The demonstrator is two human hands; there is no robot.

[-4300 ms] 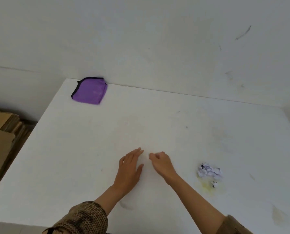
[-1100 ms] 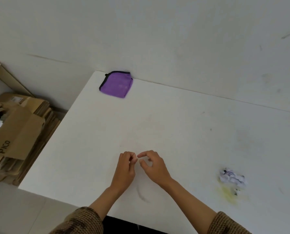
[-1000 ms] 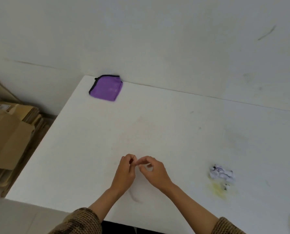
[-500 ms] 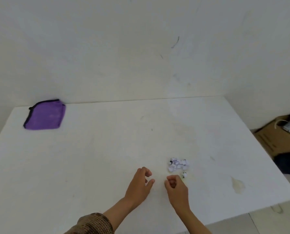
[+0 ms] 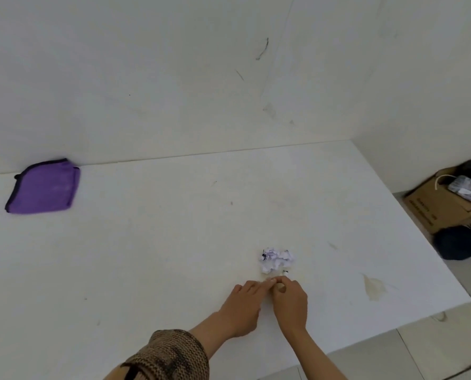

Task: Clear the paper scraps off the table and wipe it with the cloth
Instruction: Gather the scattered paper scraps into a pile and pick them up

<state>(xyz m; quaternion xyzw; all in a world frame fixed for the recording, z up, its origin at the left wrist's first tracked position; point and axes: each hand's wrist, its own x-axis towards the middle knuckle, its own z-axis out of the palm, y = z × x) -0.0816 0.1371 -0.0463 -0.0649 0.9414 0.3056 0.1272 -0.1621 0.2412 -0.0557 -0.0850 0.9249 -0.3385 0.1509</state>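
White worktop (image 5: 174,242), stained in spots. Both hands sit low centre, just below the crumpled paper scraps (image 5: 276,260), likely gathering small bits. Left hand (image 5: 242,305) lies flat with straight fingers. Right hand (image 5: 290,303) has curled fingertips; can't tell if it pinches anything. Purple cloth (image 5: 43,187) is parked at far left, clear of the picking.

Open brown cardboard box (image 5: 432,212) on floor at far right, side print illegible. Inside: white cord (image 5: 440,177), dark wrapped packet (image 5: 467,187), possibly plastic. Black soft bag (image 5: 458,242) just in front of box. White wall (image 5: 174,78) with dark scuff mark (image 5: 263,49). Pale floor tiles (image 5: 434,349).
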